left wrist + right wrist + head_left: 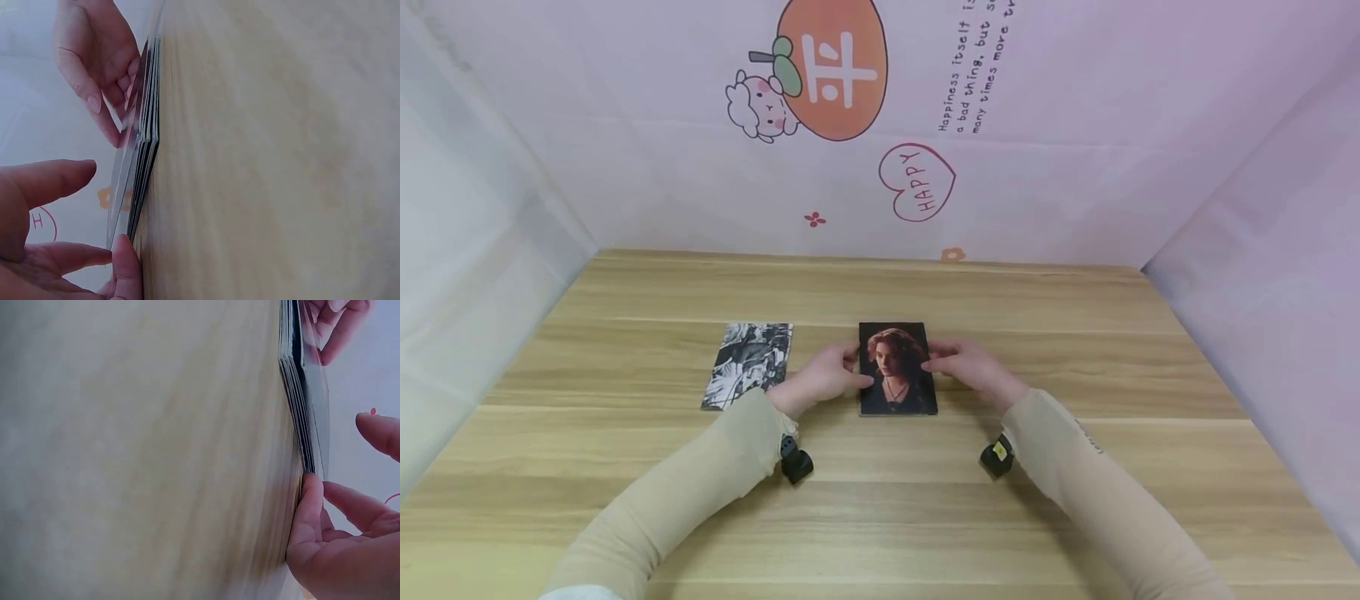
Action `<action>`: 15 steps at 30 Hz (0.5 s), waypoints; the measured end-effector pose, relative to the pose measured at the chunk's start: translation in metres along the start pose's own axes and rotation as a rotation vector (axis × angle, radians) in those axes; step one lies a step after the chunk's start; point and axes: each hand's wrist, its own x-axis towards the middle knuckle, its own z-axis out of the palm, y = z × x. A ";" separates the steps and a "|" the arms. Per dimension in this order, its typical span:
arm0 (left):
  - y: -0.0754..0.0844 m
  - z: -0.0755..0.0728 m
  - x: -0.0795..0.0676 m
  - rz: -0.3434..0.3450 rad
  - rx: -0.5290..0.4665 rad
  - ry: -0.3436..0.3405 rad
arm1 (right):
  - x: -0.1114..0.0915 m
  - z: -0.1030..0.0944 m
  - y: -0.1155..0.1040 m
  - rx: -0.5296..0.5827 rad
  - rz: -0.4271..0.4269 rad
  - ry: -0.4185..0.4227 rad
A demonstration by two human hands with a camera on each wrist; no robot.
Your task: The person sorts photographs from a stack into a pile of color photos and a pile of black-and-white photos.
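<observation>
A stack of picture cards (897, 371) lies on the table, its top card showing a portrait of a person with reddish hair. From the side, several thin layers show in the stack's edge (145, 156). My left hand (831, 375) is at the left side, fingertips touching the edge, thumb raised over the top card in the left wrist view. On the opposite side, my right hand (970, 367) touches the edge with its fingertips, thumb also held apart. Left of the stack, behind my left wrist, lies a black-and-white picture (748, 362), its lower right corner hidden.
The wood-grain table (880, 525) ends at a white printed backdrop (1045, 200) behind, with white cloth walls (1262, 275) on either side. A small black wrist camera (795, 460) is strapped on the left sleeve, another camera (997, 457) on the right.
</observation>
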 end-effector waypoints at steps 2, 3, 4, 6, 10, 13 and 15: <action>0.000 0.000 0.000 0.008 -0.011 -0.005 | 0.000 0.000 0.000 0.021 -0.018 -0.002; 0.001 0.000 0.000 0.011 -0.009 -0.007 | 0.000 0.000 0.000 0.037 -0.023 0.002; 0.001 0.000 0.000 0.012 -0.005 -0.003 | 0.001 0.000 0.000 0.056 -0.024 0.010; 0.002 0.000 -0.001 0.012 0.006 0.003 | 0.001 0.001 0.000 0.090 -0.014 0.036; 0.002 0.001 -0.002 0.018 0.026 0.023 | 0.001 0.001 0.001 0.150 0.013 0.086; 0.003 0.001 -0.002 0.027 0.018 0.042 | 0.002 0.001 0.003 0.192 0.011 0.098; 0.005 0.002 -0.002 0.028 -0.006 0.054 | 0.002 0.000 0.005 0.222 0.013 0.113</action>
